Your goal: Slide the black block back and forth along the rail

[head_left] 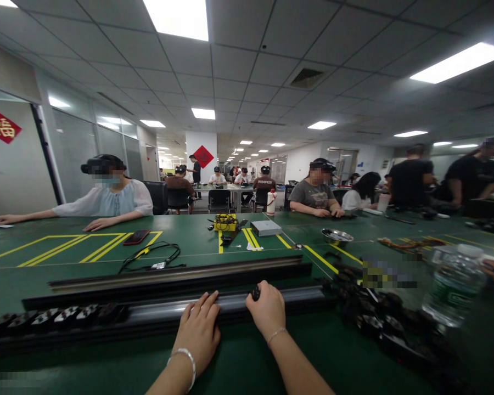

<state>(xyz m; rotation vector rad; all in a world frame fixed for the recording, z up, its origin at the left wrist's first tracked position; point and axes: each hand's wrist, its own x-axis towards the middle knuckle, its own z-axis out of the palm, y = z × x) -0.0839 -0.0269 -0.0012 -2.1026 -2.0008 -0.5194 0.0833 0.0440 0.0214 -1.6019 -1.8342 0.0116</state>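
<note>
A long black rail (168,311) with a shiny grey face lies across the green table in front of me. Several small black modules (66,316), some with white tops, sit in a row on its left part. Flat across the rail's middle rests my left hand (201,323), fingers stretched out and holding nothing. My right hand (268,310) is closed around a small black part (256,293) at the rail, right of the left hand. Most of that part is hidden by the fingers.
Behind it lie more black rails (181,274). A heap of black parts (379,318) and a water bottle (455,285) are at the right. Further back are a black cable (164,258), a phone (136,237), a metal bowl (336,236) and seated people.
</note>
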